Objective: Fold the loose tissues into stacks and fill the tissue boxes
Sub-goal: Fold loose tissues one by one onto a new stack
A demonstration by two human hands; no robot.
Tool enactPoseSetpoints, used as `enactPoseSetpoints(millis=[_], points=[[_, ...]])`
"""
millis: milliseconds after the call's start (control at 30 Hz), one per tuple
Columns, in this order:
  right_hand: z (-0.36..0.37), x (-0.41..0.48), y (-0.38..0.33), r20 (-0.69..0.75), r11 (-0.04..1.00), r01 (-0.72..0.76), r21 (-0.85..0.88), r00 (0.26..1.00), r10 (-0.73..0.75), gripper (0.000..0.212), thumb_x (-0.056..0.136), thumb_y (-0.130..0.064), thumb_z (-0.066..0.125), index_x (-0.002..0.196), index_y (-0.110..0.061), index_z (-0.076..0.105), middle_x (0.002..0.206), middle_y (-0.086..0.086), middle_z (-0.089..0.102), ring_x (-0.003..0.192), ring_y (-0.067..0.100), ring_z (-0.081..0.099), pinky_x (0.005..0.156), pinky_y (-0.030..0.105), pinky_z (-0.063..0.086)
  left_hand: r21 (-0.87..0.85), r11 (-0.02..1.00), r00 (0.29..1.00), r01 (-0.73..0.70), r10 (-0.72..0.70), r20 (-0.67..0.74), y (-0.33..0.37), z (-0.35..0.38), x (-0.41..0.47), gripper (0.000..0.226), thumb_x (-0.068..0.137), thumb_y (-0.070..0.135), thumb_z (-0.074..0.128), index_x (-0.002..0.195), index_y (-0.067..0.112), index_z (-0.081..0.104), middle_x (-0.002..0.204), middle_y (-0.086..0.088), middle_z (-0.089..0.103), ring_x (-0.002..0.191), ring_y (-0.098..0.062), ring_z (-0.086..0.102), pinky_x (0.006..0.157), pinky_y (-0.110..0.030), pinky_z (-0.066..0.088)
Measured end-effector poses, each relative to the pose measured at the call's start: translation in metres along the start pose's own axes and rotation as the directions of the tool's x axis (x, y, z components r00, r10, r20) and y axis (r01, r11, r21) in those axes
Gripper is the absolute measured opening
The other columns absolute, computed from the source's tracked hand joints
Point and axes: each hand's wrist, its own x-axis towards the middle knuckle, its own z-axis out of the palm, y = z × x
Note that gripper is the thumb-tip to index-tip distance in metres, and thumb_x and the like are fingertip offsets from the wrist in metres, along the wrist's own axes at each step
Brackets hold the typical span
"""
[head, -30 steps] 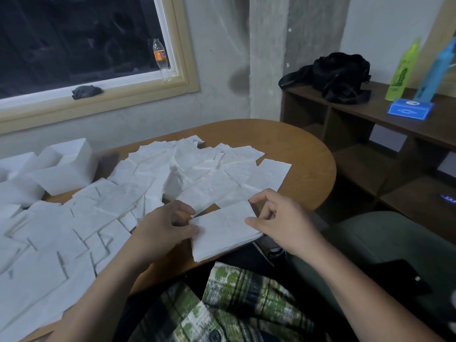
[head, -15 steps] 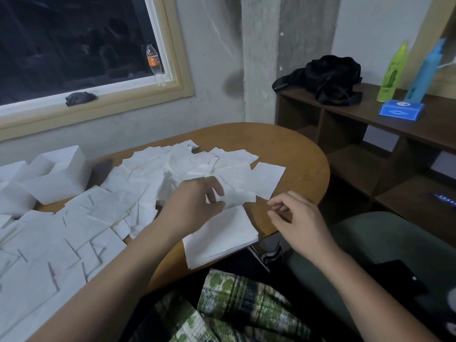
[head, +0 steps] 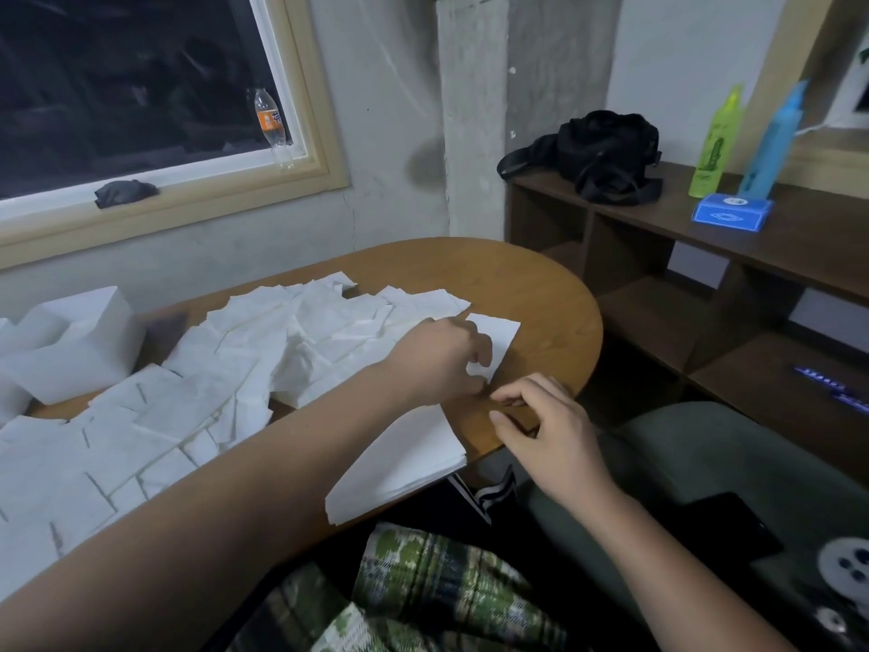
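A loose tissue (head: 499,329) at the right edge of the tabletop (head: 541,294) is pinched by the left hand (head: 437,364) — best laid squarely on the stack (head: 404,463). Nothing is held by the right hand (head: 548,428), loosely curled.

**Dim room, soft detail, bent edges**

The scene is lit dimly and evenly, and no lamp is seen. No light is given by the window (head: 141,77), which is rendered almost black. The loose tissues (head: 188,392) are shown as the brightest area, slightly washed out, with their creases barely resolved. A soft shadow is cast on the table to the right of the tissue box (head: 80,350), and another under the left hand (head: 437,364). Fine detail is smeared throughout, and the right hand (head: 550,435) is slightly blurred. The shelf (head: 752,237) and the window frame are bent by wide-angle distortion towards the edges. The lower right corner is lost in darkness.
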Motion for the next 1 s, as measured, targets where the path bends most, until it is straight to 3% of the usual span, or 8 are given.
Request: enactPoseSetpoints(millis=[133, 300, 467, 567, 667, 767, 900, 1000], points=[[0.002, 0.000, 0.002, -0.020, 1.000, 0.026, -0.006, 0.999, -0.027, 0.015, 0.089, -0.015, 0.081, 0.101, -0.023, 0.073, 0.101, -0.020, 0.063, 0.104, 0.008, 0.060, 0.085, 0.031, 0.053, 0.081, 0.997, 0.999, -0.012, 0.008, 0.053, 0.002, 0.003, 0.013, 0.023, 0.090, 0.037, 0.073, 0.111, 0.027, 0.077, 0.104, 0.006, 0.072, 0.095, -0.019, 0.066, 0.077, -0.031, 0.047], [0.003, 0.000, 0.003, -0.044, 0.999, 0.054, -0.010, 0.998, -0.054, 0.015, 0.089, -0.015, 0.080, 0.101, -0.021, 0.073, 0.101, -0.019, 0.063, 0.103, 0.011, 0.061, 0.084, 0.033, 0.054, 0.137, 0.991, 0.994, -0.002, -0.012, 0.106, 0.003, 0.004, 0.020, 0.026, 0.092, 0.028, 0.071, 0.118, 0.026, 0.072, 0.106, 0.001, 0.072, 0.095, -0.023, 0.068, 0.084, -0.039, 0.058], [0.003, 0.000, 0.003, -0.051, 0.999, 0.050, -0.012, 0.997, -0.051, 0.016, 0.088, -0.014, 0.081, 0.100, -0.022, 0.074, 0.100, -0.019, 0.064, 0.101, 0.009, 0.062, 0.085, 0.035, 0.055, -0.032, 0.994, 0.992, 0.102, -0.099, 0.076, -0.005, 0.004, 0.017, 0.039, 0.091, 0.025, 0.077, 0.127, 0.028, 0.063, 0.109, 0.001, 0.070, 0.095, -0.022, 0.068, 0.070, -0.035, 0.059], [0.000, 0.001, 0.001, -0.043, 1.000, 0.022, 0.010, 0.999, -0.021, 0.019, 0.087, -0.011, 0.083, 0.101, -0.023, 0.074, 0.100, -0.020, 0.066, 0.101, 0.009, 0.064, 0.085, 0.032, 0.056, -0.134, 0.980, 0.989, 0.148, -0.149, 0.005, -0.007, -0.006, 0.011, 0.043, 0.090, 0.021, 0.079, 0.128, 0.028, 0.061, 0.111, 0.004, 0.073, 0.095, -0.019, 0.068, 0.074, -0.037, 0.062], [-0.005, 0.005, 0.001, -0.051, 0.996, -0.039, 0.081, 0.998, 0.043, 0.025, 0.087, -0.008, 0.083, 0.104, -0.023, 0.074, 0.100, -0.015, 0.068, 0.097, 0.013, 0.067, 0.082, 0.032, 0.056, -0.214, 0.966, 0.983, 0.147, -0.166, -0.073, -0.007, -0.023, -0.001, 0.044, 0.089, 0.014, 0.079, 0.128, 0.023, 0.061, 0.098, 0.009, 0.072, 0.090, -0.017, 0.067, 0.078, -0.042, 0.062], [-0.011, 0.014, 0.001, -0.069, 0.954, -0.196, 0.227, 0.974, 0.217, 0.039, 0.087, -0.012, 0.085, 0.119, -0.027, 0.069, 0.110, -0.012, 0.068, 0.099, 0.012, 0.067, 0.083, 0.033, 0.059, -0.319, 0.938, 0.972, 0.138, -0.191, -0.140, -0.008, -0.043, -0.018, 0.040, 0.089, 0.012, 0.078, 0.124, 0.023, 0.062, 0.091, 0.012, 0.071, 0.087, -0.014, 0.068, 0.075, -0.039, 0.060], [-0.018, 0.029, -0.002, -0.064, 0.895, -0.345, 0.283, 0.924, 0.376, 0.072, 0.084, -0.028, 0.090, 0.144, -0.034, 0.051, 0.133, -0.016, 0.058, 0.109, 0.002, 0.063, 0.082, 0.022, 0.056, -0.454, 0.883, 0.951, 0.117, -0.231, -0.204, -0.005, -0.064, -0.043, 0.035, 0.089, 0.012, 0.077, 0.117, 0.029, 0.064, 0.092, 0.012, 0.070, 0.088, -0.007, 0.068, 0.072, -0.025, 0.054], [-0.020, 0.037, -0.010, 0.016, 0.842, -0.396, 0.368, 0.908, 0.420, 0.064, 0.084, -0.041, 0.090, 0.138, -0.040, 0.056, 0.133, -0.020, 0.063, 0.114, -0.001, 0.064, 0.092, 0.027, 0.056, -0.526, 0.841, 0.939, 0.123, -0.270, -0.213, 0.000, -0.075, -0.064, 0.034, 0.089, 0.012, 0.077, 0.115, 0.030, 0.064, 0.092, 0.011, 0.070, 0.089, -0.006, 0.067, 0.070, -0.018, 0.049]])
